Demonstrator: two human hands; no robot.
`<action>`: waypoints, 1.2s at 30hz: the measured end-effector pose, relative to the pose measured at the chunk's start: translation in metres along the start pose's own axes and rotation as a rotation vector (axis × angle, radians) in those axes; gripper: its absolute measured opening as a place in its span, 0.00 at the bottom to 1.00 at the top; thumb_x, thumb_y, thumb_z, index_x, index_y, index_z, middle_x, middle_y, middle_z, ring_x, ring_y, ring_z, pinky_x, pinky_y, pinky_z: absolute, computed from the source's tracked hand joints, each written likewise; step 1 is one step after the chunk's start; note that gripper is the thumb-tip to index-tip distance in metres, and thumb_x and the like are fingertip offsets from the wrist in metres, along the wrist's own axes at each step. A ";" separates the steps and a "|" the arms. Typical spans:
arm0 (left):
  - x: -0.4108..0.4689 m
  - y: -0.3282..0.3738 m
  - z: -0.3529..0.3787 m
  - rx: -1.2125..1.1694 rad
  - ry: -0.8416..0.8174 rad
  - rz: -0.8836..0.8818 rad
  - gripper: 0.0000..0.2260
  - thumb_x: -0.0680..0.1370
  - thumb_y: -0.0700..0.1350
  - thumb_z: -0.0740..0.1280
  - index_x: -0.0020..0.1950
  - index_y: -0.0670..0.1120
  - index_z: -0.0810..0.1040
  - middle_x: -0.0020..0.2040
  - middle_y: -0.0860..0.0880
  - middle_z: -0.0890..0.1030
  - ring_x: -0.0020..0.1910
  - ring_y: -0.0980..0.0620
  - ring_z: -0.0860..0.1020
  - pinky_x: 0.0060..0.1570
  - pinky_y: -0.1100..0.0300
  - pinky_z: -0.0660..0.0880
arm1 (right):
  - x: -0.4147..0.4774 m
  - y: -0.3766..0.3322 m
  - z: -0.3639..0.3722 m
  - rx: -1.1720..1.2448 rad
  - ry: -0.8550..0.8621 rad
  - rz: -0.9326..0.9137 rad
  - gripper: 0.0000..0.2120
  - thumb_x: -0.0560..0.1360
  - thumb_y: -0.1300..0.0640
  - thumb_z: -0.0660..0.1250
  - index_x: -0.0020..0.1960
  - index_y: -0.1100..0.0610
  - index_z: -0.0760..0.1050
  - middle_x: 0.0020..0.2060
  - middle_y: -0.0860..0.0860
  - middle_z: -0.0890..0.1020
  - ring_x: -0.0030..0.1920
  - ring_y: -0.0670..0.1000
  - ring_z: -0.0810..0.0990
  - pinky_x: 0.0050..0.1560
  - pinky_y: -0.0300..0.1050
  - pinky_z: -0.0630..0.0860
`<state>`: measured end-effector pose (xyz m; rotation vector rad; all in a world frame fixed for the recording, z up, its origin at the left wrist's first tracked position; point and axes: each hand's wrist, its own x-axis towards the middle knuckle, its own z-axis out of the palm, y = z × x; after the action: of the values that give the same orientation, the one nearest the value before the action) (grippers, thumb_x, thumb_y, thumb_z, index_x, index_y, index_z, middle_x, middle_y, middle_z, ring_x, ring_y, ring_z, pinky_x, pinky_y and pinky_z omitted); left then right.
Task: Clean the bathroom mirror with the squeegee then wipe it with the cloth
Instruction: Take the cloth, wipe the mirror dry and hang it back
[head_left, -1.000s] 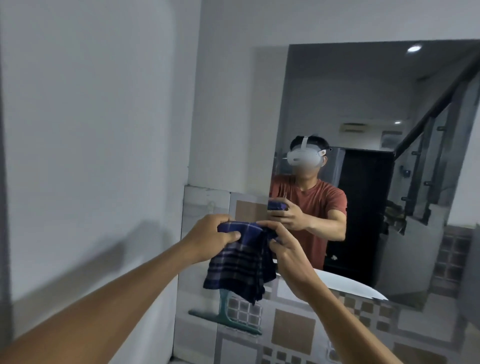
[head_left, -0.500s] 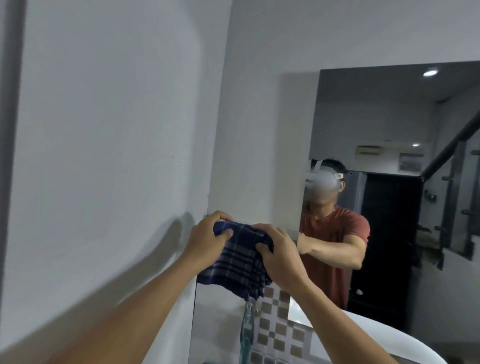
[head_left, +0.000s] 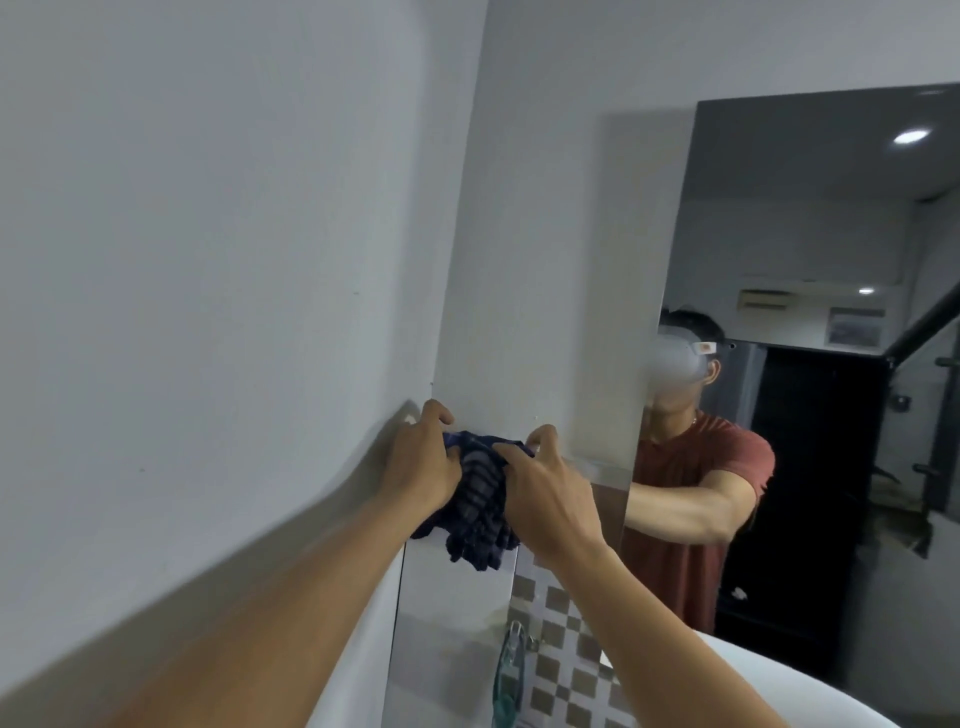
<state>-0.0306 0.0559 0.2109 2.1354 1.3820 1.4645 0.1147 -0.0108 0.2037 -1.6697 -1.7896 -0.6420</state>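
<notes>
- Since the earlier frames your two hands have carried the dark blue plaid cloth (head_left: 480, 501) up and left, from mid-air over the tiles to the corner where the grey side wall (head_left: 208, 260) meets the back wall.
- Your left hand (head_left: 423, 467) grips the cloth's left edge, fingers curled over the top; your right hand (head_left: 545, 493) pinches its right edge between thumb and fingers.
- Bunched between the hands, the cloth shows pale stripes across navy, with its folded lower part hanging loose below your wrists.
- It sits left of the large frameless wall mirror (head_left: 810, 218); you cannot tell whether it touches the wall behind it.
- Your hands cover much of the cloth, so its full size stays hidden.
- Motion blur softens the fabric's pattern and your fingertips.
- Below, the teal plastic squeegee (head_left: 509, 675) hangs against the brown-and-white checked tiles (head_left: 566, 665), its lower end cut off by the frame.
- Only a curved slice of the white basin (head_left: 810, 691) shows at the lower right.
</notes>
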 end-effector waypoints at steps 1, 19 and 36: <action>0.000 0.001 0.000 0.017 -0.011 -0.021 0.14 0.79 0.39 0.65 0.62 0.46 0.66 0.41 0.49 0.74 0.36 0.54 0.74 0.29 0.63 0.65 | 0.000 -0.001 -0.001 -0.010 -0.020 0.003 0.10 0.80 0.58 0.59 0.59 0.52 0.76 0.56 0.53 0.68 0.37 0.55 0.77 0.33 0.47 0.73; -0.018 -0.004 -0.020 0.238 -0.181 0.298 0.18 0.80 0.44 0.63 0.69 0.58 0.75 0.59 0.53 0.83 0.52 0.51 0.80 0.45 0.64 0.69 | 0.014 0.013 -0.014 -0.065 -0.226 -0.174 0.23 0.77 0.36 0.62 0.65 0.49 0.74 0.57 0.47 0.78 0.58 0.51 0.71 0.59 0.49 0.71; -0.025 -0.010 -0.012 0.250 -0.075 0.338 0.21 0.79 0.38 0.61 0.72 0.52 0.73 0.67 0.53 0.78 0.65 0.49 0.72 0.62 0.57 0.71 | -0.023 0.011 -0.015 0.102 -0.143 -0.099 0.26 0.82 0.40 0.59 0.76 0.50 0.66 0.69 0.48 0.75 0.69 0.51 0.70 0.68 0.48 0.69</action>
<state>-0.0477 0.0384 0.1947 2.6607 1.2825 1.3586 0.1275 -0.0371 0.1973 -1.6017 -1.9813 -0.4746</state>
